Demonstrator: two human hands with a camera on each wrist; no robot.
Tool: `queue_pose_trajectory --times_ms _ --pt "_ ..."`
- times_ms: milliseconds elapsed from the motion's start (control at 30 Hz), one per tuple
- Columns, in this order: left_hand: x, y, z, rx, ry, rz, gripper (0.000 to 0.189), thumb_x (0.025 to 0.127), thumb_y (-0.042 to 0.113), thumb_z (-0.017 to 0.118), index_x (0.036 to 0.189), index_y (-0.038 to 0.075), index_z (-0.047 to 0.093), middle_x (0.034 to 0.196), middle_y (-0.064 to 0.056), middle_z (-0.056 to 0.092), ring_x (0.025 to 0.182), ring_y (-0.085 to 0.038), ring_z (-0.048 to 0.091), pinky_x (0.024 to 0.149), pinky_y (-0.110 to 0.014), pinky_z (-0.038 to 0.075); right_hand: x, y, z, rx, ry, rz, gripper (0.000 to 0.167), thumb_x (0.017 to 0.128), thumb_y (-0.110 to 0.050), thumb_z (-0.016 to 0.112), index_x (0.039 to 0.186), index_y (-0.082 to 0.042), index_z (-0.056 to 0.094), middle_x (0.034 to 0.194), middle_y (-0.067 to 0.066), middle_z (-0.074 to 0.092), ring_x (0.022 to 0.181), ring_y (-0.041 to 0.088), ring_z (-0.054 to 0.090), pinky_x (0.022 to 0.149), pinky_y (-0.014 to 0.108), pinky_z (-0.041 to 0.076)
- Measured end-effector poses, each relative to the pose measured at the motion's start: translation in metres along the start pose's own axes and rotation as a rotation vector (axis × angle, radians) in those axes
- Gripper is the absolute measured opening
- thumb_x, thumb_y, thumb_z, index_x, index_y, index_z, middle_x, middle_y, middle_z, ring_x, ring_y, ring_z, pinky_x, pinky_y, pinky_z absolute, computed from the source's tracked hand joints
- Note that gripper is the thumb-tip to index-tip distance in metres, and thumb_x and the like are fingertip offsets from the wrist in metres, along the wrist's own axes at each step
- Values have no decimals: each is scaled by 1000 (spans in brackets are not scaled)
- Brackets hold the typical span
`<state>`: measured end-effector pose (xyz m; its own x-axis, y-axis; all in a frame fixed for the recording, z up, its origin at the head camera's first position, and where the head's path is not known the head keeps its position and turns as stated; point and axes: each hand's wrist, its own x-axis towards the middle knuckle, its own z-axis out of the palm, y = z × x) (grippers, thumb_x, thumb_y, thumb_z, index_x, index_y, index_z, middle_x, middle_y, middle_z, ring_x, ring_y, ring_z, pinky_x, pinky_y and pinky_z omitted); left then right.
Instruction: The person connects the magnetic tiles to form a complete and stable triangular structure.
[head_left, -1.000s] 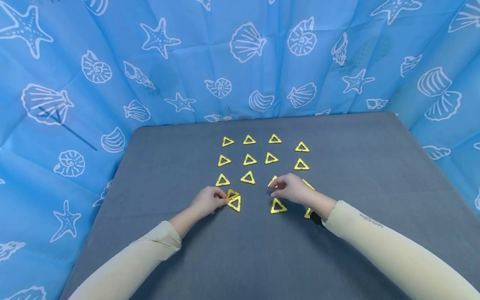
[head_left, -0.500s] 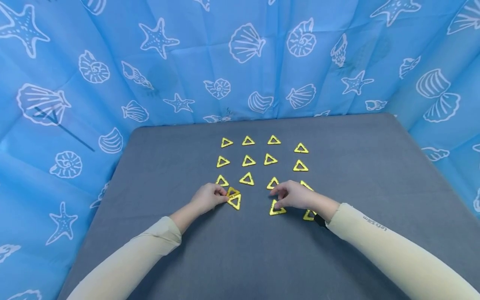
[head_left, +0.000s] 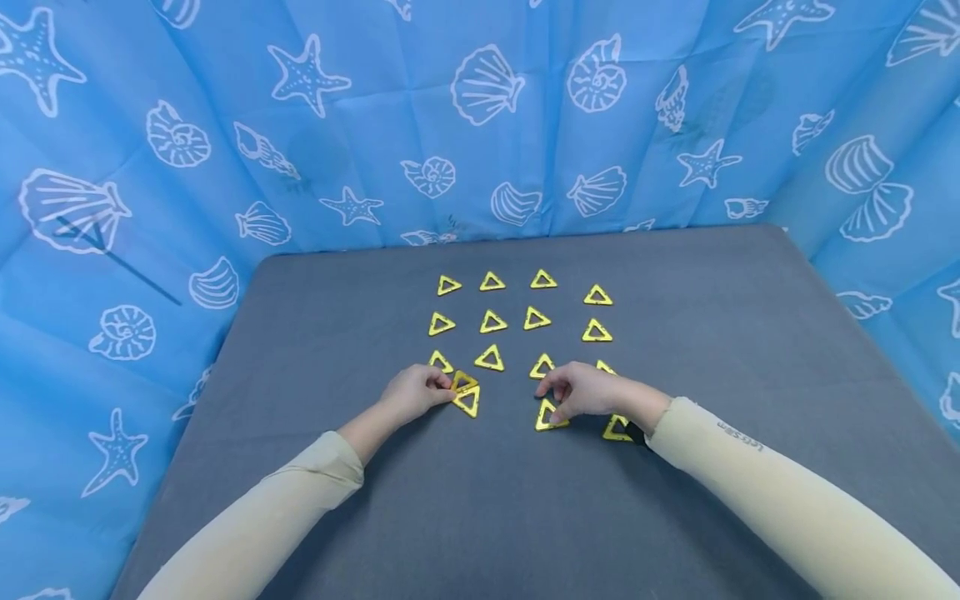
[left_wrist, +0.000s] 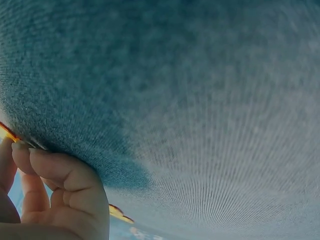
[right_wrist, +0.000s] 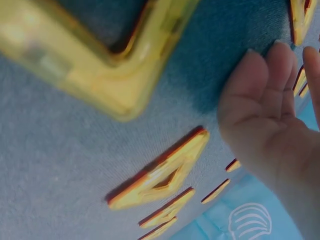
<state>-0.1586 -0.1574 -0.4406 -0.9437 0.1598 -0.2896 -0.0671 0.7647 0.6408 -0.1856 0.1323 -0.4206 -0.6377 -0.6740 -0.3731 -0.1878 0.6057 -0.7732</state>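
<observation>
My left hand [head_left: 411,393] pinches the edge of a yellow triangular magnetic tile [head_left: 463,381] between thumb and fingers. That tile meets a second yellow tile [head_left: 468,402] just in front of it. In the left wrist view only a sliver of yellow tile [left_wrist: 8,132] shows at the fingertips. My right hand [head_left: 588,388] hovers over the near right part of the layout, fingers loosely bent and holding nothing. Its thumb overlaps a triangular tile [head_left: 543,417] in the head view; the right wrist view shows the fingers [right_wrist: 247,82] apart from the tiles.
Several more yellow triangular tiles lie in loose rows on the grey cloth-covered table [head_left: 480,517], such as one at the back [head_left: 544,280]. One tile [head_left: 617,428] lies partly under my right wrist. A blue shell-patterned curtain [head_left: 420,108] surrounds the table.
My right hand has come down and slightly nearer, its thumb now over the near tile. My left hand stays on its tile, almost unmoved. The head view has shifted slightly.
</observation>
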Motion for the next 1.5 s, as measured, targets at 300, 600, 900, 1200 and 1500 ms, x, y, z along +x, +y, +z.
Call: queue_pose_trajectory --times_ms 300,600,900,1200,1500 --pt "2 -2 0 9 1 -20 11 88 20 73 90 10 70 74 1 55 63 -13 45 61 -28 36 5 0 -4 -82 -44 -33 35 81 -2 77 113 0 63 85 6 50 70 15 45 64 29 39" --pt "3 -3 -1 12 -7 -41 11 88 21 73 89 11 70 73 1 55 63 -14 45 60 -28 35 7 -4 0 -123 -15 -16 33 80 -2 78 109 -1 63 82 7 49 69 15 43 62 29 38" --pt "2 -3 0 5 -3 -15 10 88 20 73 89 11 69 72 1 54 63 -14 45 60 -28 35 8 -4 2 -150 14 34 30 78 1 78 104 -5 63 80 5 47 69 17 43 63 30 37" --pt "1 -1 0 13 -6 -42 10 88 21 73 89 11 69 73 1 54 64 -13 45 60 -28 35 9 -4 5 -162 25 53 30 78 1 78 102 -6 62 80 5 47 69 17 43 63 31 37" --pt "2 -1 1 15 0 -43 11 88 21 74 89 11 69 73 1 54 63 -13 45 60 -28 34 8 -4 7 -164 43 48 29 76 1 80 96 -7 60 78 4 46 69 17 43 62 31 36"
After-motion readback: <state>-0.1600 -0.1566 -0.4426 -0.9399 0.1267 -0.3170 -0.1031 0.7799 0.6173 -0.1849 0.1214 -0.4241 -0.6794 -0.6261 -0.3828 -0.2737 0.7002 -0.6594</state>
